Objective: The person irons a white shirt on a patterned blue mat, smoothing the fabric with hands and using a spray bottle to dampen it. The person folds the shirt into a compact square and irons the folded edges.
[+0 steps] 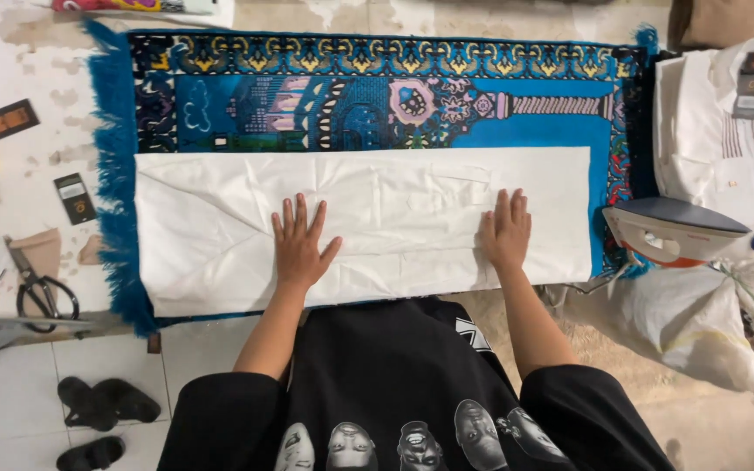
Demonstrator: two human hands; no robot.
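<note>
Nearest the camera, at 6 o'clock, is the person's black printed shirt (412, 392). Both forearms reach forward from it. The left hand (300, 246) lies flat, fingers spread, palm down on the folded white cloth (220, 218), gripping nothing. The right hand (506, 231) also lies flat and open on the cloth, fingers together, near the cloth's right end.

The cloth is a long rectangle lying crosswise on a blue patterned rug (377, 96). Its near edge runs just beyond the person's body; its left edge stops short of the rug's fringe (115, 174) at 9 o'clock. Much of the cloth between and left of the hands is bare.

At 3 o'clock an iron (674, 231) rests just off the rug's right edge, apart from the right hand. Beyond it, at 2 o'clock, lies a folded white shirt (717, 131). At 8 o'clock scissors (37, 288) lie on the floor, well apart from the left hand; black sandals (98, 410) lie nearer, at 7 o'clock.
</note>
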